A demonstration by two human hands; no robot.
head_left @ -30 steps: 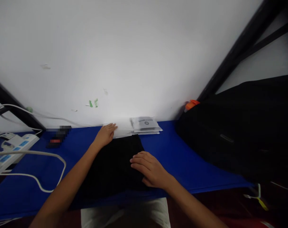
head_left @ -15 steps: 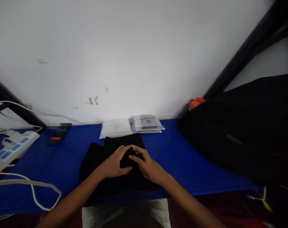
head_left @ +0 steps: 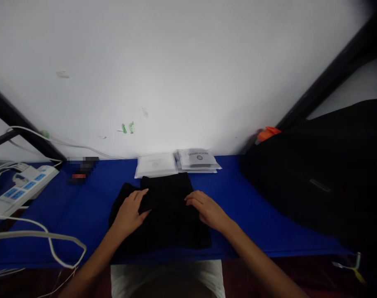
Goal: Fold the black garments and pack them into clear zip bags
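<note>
A black folded cloth garment (head_left: pixel 166 215) lies on the blue surface (head_left: pixel 238 211) in front of me; its exact kind cannot be made out. On its left part rests my left hand (head_left: pixel 130 211), thumb and fingers apart. My right hand (head_left: pixel 207 209) lies over the garment's right edge with its fingers stretched out. Neither hand grips anything. Just behind the garment sit a white plastic packet (head_left: pixel 156 164) and a small stack of printed, translucent packets (head_left: pixel 198 160).
A white power strip (head_left: pixel 28 186) with plugs and looping white cables (head_left: pixel 64 238) is at left. Behind it lies a dark, blurred-out object (head_left: pixel 82 170). A large black fabric bulk (head_left: pixel 315 165) covers the right side, an orange item (head_left: pixel 268 133) beside it. A wall (head_left: pixel 188 74) rises behind.
My hands were close together over the garment's middle; they have moved apart, the left one to its left side and the right one to its right edge. The view has shifted slightly.
</note>
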